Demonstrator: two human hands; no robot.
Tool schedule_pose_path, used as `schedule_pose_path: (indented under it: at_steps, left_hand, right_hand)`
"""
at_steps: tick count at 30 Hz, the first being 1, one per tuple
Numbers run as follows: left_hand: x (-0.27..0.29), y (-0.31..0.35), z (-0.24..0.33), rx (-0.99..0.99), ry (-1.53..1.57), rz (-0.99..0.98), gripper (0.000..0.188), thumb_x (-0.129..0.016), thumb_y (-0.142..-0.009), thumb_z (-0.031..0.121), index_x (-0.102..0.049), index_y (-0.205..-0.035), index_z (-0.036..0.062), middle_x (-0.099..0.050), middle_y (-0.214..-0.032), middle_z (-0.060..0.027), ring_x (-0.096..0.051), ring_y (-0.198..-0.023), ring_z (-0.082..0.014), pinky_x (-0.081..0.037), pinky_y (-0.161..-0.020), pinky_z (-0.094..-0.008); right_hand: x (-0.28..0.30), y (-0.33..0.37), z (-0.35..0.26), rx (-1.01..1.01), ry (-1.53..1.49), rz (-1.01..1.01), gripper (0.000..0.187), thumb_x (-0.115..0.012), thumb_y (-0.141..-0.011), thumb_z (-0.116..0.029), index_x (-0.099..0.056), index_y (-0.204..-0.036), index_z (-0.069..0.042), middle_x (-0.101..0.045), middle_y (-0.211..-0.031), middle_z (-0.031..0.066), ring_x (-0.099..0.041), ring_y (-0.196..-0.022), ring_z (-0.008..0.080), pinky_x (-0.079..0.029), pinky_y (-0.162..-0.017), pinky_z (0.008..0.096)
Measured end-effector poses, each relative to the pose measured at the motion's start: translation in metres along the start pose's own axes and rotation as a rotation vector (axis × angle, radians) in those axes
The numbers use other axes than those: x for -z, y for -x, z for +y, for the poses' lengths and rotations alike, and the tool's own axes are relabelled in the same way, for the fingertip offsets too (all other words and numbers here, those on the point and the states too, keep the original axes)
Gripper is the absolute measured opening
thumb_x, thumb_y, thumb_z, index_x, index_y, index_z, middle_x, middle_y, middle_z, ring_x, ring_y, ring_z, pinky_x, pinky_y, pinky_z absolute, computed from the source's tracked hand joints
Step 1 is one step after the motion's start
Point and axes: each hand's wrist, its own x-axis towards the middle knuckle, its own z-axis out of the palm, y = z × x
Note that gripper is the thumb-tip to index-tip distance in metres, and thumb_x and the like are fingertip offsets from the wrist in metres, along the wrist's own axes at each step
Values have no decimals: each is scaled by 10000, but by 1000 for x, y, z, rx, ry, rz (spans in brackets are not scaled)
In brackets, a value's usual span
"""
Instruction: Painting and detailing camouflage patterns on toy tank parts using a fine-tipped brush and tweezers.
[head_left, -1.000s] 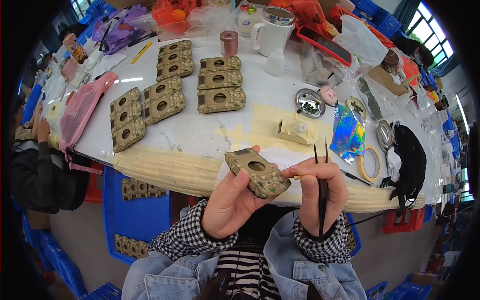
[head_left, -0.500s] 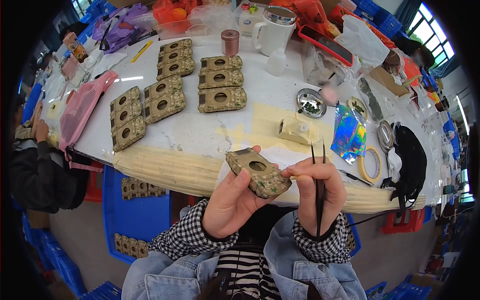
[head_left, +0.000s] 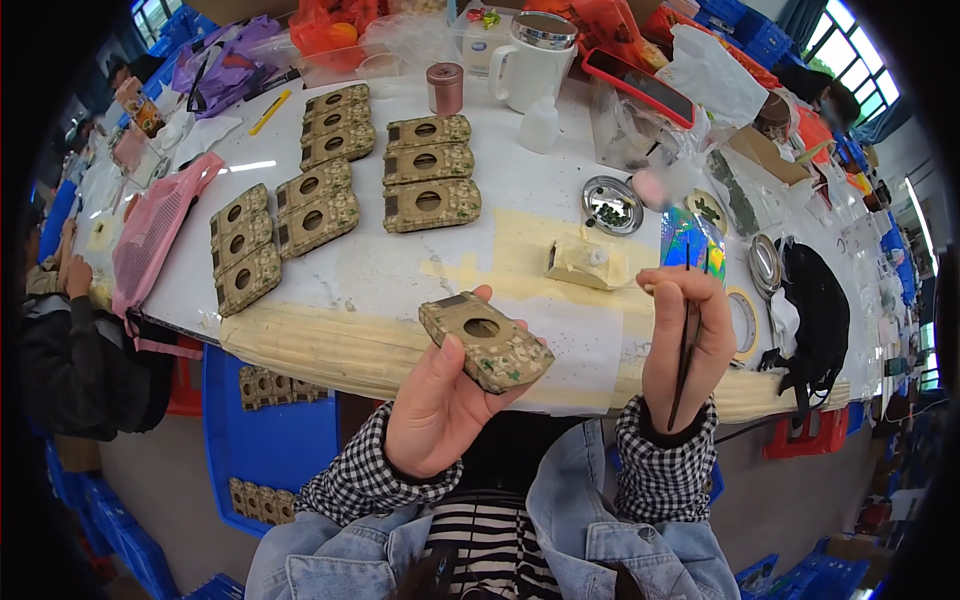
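Observation:
My left hand (head_left: 432, 408) grips a camouflage-painted toy tank hull (head_left: 512, 362) with a round hole in its top, tilted above the table's near edge. Off to its right, my right hand (head_left: 697, 322) is closed around black tweezers (head_left: 683, 372), whose tips point up and away from me. Between that hand's thumb and forefinger is a small pale tip, too small to name. Beyond the hands sits a tape-covered block (head_left: 570, 262) with a white lump on top. A round metal dish (head_left: 590, 192) behind it holds small dark green bits.
Several matching hulls (head_left: 430, 205) stand in rows at left. Iridescent sheets (head_left: 680, 232), a tape roll (head_left: 742, 322) and a black bag (head_left: 815, 320) lie at right. A white mug (head_left: 525, 75) and red-cased phone (head_left: 640, 85) stand farther back. A blue tray (head_left: 300, 440) is below the table edge.
My right hand has moved right, away from the hull, carrying the tweezers. My left hand has shifted slightly left with the hull. The whole view has shifted a little.

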Motion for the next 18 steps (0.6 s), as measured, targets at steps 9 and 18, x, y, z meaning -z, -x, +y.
schedule_pose_path:
  at_steps: [9,18]
  left_hand:
    - [9,-11,28,-224,184,-80,592,-356,-971,368,-120,-1425,69,-384,-1345,-183,-368,-1273,-341,-349,-1069,-447]
    - [35,-14,33,-308,290,-84,649,-365,-961,407,-106,-1420,28,-353,-1356,-215,-367,-1265,-373,-370,-1048,-469]
  right_hand:
    - [-10,-29,35,332,501,-65,124,-685,-740,-6,-591,-819,-19,-555,-705,96,-527,-682,254,-416,-599,337]
    - [7,-9,21,72,339,-175,820,-259,-904,-633,-516,-1133,111,-596,-1055,196,-579,-1021,266,-413,-926,354]
